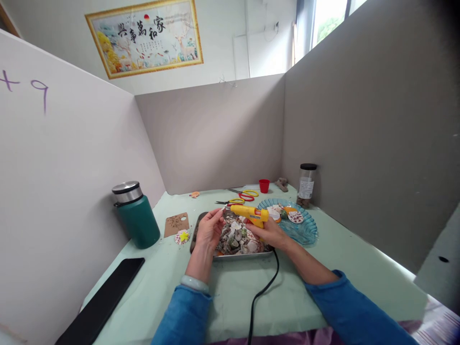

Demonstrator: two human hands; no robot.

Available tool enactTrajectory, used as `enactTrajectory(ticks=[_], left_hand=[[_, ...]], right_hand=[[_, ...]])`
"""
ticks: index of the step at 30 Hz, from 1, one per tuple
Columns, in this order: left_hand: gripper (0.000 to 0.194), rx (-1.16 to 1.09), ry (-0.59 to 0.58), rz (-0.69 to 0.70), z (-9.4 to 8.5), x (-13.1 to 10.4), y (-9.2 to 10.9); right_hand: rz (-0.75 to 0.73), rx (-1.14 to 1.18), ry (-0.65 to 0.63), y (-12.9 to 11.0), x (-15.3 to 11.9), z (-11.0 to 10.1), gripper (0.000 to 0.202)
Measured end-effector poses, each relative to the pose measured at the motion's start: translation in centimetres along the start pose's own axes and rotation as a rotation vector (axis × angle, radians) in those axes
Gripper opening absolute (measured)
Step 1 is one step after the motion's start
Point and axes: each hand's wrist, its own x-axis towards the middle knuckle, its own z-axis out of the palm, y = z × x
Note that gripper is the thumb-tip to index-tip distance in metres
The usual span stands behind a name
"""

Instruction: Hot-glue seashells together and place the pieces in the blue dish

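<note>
My right hand (268,232) is wrapped round the handle of a yellow glue gun (249,214), whose nozzle points left. Its black cord runs down to the table's front edge. At the nozzle tip, my left hand (212,227) pinches a small whitish piece, too small to name. Both hands are above a metal tray (244,257) heaped with seashells (237,237). Left of the tray lie a shell with a yellow star (182,236) and a brown card (177,224) with a hole. A blue scalloped plate (305,232) with shells sits to the right.
A green bottle (138,220) and a long black object (104,297) are on the left. Scissors (247,194), a red cup (264,186) and an orange piece (194,194) lie behind the tray. A black-lidded jar (306,186) stands back right. Partitions (215,139) enclose the table.
</note>
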Motion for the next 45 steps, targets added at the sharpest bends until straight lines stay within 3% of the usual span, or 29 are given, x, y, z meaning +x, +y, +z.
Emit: enactTrajectory(ticks=[17, 38, 45], left_hand=[[0.022, 0.020, 0.007, 0.008, 0.3, -0.2, 0.1], [0.024, 0.058, -0.002, 0.016, 0.5, -0.2, -0.1], [0.026, 0.048, -0.011, 0.020, 0.4, -0.2, -0.1]], right_hand=[[0.010, 0.010, 0.022, -0.5, -0.1, 0.0, 0.028], [0.031, 0.005, 0.040, 0.6, 0.2, 0.1, 0.029], [-0.016, -0.027, 0.041, 0.1, 0.0, 0.2, 0.027]])
